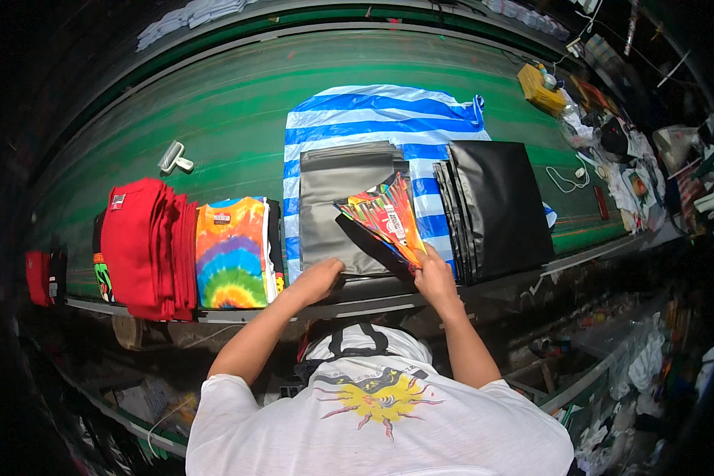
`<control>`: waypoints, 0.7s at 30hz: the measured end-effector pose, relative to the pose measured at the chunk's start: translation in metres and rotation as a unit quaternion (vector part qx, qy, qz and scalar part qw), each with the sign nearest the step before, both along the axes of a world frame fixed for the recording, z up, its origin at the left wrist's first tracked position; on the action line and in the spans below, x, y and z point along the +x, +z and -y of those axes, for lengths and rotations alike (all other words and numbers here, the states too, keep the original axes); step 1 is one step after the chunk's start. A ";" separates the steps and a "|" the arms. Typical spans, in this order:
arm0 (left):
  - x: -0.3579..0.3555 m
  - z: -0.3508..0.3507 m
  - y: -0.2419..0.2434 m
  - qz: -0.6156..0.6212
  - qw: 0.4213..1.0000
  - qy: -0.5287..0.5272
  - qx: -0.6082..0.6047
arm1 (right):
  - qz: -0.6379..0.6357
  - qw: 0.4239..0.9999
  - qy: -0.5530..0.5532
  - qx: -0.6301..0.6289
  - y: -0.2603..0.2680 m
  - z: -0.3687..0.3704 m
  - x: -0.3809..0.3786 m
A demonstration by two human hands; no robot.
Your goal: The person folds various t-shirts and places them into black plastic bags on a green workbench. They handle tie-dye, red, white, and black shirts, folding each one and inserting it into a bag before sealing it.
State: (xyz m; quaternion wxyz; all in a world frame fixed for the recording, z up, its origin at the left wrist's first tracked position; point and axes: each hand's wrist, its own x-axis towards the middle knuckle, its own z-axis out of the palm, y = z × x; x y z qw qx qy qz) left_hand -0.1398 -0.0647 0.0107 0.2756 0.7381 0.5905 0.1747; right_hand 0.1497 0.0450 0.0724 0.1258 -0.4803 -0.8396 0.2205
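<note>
My right hand [434, 276] grips the lower end of a folded multicoloured garment [387, 217], which is tilted above a stack of grey-black plastic bags [345, 196]. At the near left corner of that stack, my left hand [324, 279] pinches a bag edge between thumb and fingers. A blue-and-white striped plastic sheet [357, 119] lies under the stack. On its right side, black filled plastic bags [494, 208] are piled overlapping. Left of the sheet sit a folded tie-dye T-shirt [229, 256] and a pile of folded red shirts [137, 238].
A green table [238, 119] carries everything. A white lint roller [175, 159] lies at the left, a yellow container [540, 89] at the back right. White cord [565, 181] and a heap of cloth scraps [636, 184] occupy the right. More folded garments [37, 276] are at the far left.
</note>
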 end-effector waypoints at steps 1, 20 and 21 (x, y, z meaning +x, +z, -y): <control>-0.010 0.005 -0.001 -0.013 1.000 0.002 -0.018 | -0.008 1.000 0.002 0.002 -0.001 0.001 0.000; -0.019 0.006 0.033 0.080 0.983 0.107 0.122 | -0.157 0.930 0.220 -0.251 0.091 0.008 0.094; -0.016 0.007 0.040 0.051 0.984 0.098 0.143 | -0.153 0.934 0.213 -0.243 0.090 0.009 0.093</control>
